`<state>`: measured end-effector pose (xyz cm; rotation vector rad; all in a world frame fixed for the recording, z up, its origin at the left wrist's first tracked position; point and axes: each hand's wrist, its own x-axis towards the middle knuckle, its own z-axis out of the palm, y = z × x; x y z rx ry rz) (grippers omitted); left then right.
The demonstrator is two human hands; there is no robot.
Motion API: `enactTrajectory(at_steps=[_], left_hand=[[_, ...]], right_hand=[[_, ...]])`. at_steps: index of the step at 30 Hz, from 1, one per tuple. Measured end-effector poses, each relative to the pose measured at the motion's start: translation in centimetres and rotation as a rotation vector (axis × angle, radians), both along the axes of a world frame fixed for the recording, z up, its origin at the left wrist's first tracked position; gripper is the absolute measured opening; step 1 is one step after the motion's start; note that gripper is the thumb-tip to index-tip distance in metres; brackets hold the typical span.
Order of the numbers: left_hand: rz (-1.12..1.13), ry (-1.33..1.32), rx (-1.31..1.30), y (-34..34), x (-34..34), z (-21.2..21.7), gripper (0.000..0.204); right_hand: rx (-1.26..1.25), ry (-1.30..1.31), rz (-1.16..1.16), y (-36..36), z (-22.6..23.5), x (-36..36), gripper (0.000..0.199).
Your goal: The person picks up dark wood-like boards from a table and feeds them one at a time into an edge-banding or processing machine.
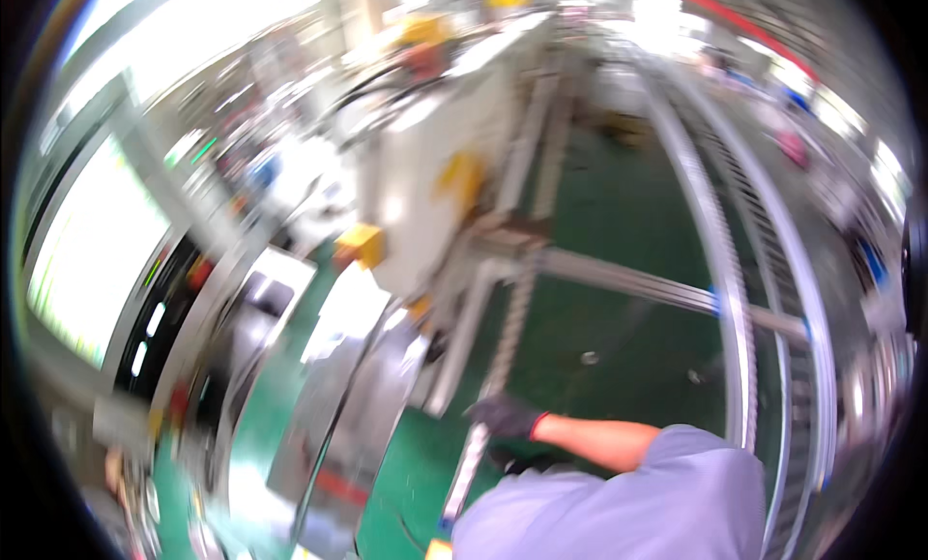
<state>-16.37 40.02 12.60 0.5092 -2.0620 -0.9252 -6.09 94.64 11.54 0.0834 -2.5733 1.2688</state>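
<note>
My right hand (503,417), in a dark glove with a red cuff edge, reaches leftward from a purple-grey sleeve. It is at a narrow pale rail (471,468) with a row of marks or rollers along it, and seems to touch the rail's top. Motion blur smears the fingers, so their closure does not show. Just below the glove is a small dark shape (522,460) that I cannot make out. My left hand is not seen.
A metal crossbar (628,281) joins the rail's frame to a long curved roller conveyor (720,270) on the right. Left stand a pale machine (425,173) with yellow parts and a bright screen (92,255). The floor (619,367) is green.
</note>
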Motion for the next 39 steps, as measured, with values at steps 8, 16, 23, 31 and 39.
enactTrajectory(at_steps=[8,16,23,31,39], left_hand=[[0.919,-0.133,-0.007,-25.1,11.7,-9.9,0.038],[1.181,0.021,0.58,-34.7,19.3,-13.1,0.074],[1.046,0.088,1.047,-44.6,21.1,-14.6,0.06],[0.241,0.77,1.426,-38.0,27.0,-19.4,0.025],[0.826,0.102,1.276,-42.2,19.2,-10.9,0.067]], right_hand=[[-0.507,-0.6,-0.089,-9.0,3.1,0.9,0.041],[-0.24,-0.744,0.286,-15.4,6.5,0.0,0.049],[-0.238,-0.818,0.306,-17.8,7.5,0.9,0.042],[0.146,-0.506,0.579,-20.4,8.0,2.0,0.029],[-0.026,-0.831,0.367,-22.4,9.6,1.6,0.029]])
